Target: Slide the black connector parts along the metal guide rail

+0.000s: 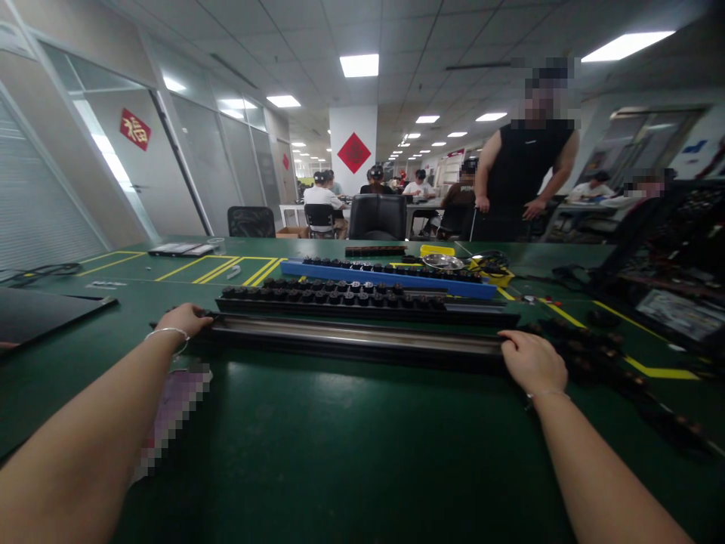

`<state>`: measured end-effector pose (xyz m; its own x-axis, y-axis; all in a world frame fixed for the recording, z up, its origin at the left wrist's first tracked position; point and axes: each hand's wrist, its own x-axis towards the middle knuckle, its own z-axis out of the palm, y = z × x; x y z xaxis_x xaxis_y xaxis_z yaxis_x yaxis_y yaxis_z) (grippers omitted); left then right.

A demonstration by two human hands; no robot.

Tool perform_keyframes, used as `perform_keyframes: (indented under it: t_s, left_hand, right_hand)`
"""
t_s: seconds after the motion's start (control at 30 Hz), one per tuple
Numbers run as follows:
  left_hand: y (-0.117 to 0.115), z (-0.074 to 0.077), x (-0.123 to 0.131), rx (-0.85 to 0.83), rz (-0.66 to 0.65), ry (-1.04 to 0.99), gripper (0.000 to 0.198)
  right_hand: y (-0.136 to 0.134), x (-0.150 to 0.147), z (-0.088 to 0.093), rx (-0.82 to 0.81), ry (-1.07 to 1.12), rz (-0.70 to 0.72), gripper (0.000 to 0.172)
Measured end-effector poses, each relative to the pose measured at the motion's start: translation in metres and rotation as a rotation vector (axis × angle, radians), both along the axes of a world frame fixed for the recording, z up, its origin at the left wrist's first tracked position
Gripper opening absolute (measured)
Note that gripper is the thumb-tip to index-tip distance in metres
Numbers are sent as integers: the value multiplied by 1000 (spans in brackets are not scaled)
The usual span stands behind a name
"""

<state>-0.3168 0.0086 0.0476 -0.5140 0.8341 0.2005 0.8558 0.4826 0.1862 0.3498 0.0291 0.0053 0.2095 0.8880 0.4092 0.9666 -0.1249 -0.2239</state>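
Observation:
A long black channel rail (pixel 351 336) with a pale inner groove lies across the green table in front of me. My left hand (pixel 184 321) is closed on its left end, fingers bent over the end. At the right end my right hand (pixel 532 363) grips the rail, its thumb side along the edge. Just behind it are black strips with rows of round black parts (pixel 340 297), set in similar rails. Farther back, a blue tray (pixel 390 278) carries another such row. The undersides of both hands are hidden.
The green table (pixel 317 461) has yellow tape lines. A metal bowl (pixel 442 261) and a yellow tray (pixel 437 250) stand at the back. A black panel (pixel 45 321) lies at left, dark parts (pixel 617 370) at right. A person (pixel 526 166) stands beyond the table.

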Motion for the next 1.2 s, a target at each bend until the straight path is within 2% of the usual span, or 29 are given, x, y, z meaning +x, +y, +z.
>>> perform_keyframes:
  t_s: [0.17, 0.4, 0.73, 1.2]
  left_hand:
    - [-4, 3, 8, -137, 19, -1, 39]
    - [-8, 3, 18, -145, 51, 21, 54]
    - [-11, 7, 34, -142, 32, -7, 57]
    - [-8, 5, 50, -124, 10, -33, 53]
  right_hand:
    - [-1, -1, -1, 28, -2, -7, 41]
    - [-1, 0, -3, 44, 4, 3, 41]
    - [-3, -1, 0, 9, 11, -10, 43]
    - [-1, 0, -4, 52, 5, -11, 40]
